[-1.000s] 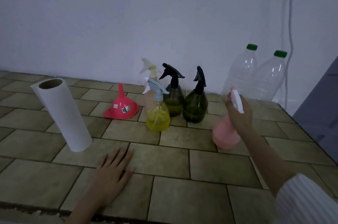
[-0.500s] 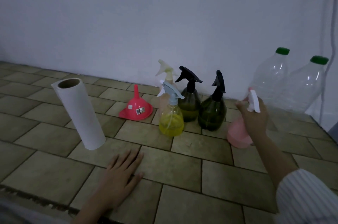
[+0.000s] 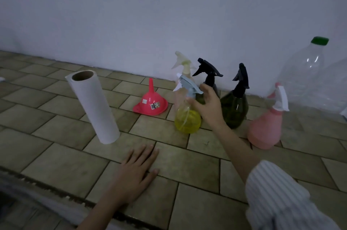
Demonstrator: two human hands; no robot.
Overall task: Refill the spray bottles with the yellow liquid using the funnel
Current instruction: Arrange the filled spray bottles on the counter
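Note:
A yellow spray bottle (image 3: 187, 122) with a pale blue trigger head stands on the tiled counter (image 3: 202, 154). My right hand (image 3: 208, 105) is at its neck, thumb in front and fingers curled behind the head. A red funnel (image 3: 150, 104) lies mouth down to its left. Behind stand a pale cream spray bottle (image 3: 185, 62) and two dark green ones with black heads (image 3: 234, 109), the left of which (image 3: 210, 79) is partly hidden by my hand. A pink spray bottle (image 3: 264, 130) stands alone at the right. My left hand (image 3: 137, 171) lies flat on the counter.
A white paper roll (image 3: 93, 105) stands upright at the left. A large clear plastic bottle with a green cap (image 3: 304, 72) stands at the far right by the wall. The counter's front edge (image 3: 56, 196) runs below my left hand.
My right hand let go of the pink spray bottle and moved left to the yellow bottle's neck. The view shifted left and closer. My left hand stayed flat.

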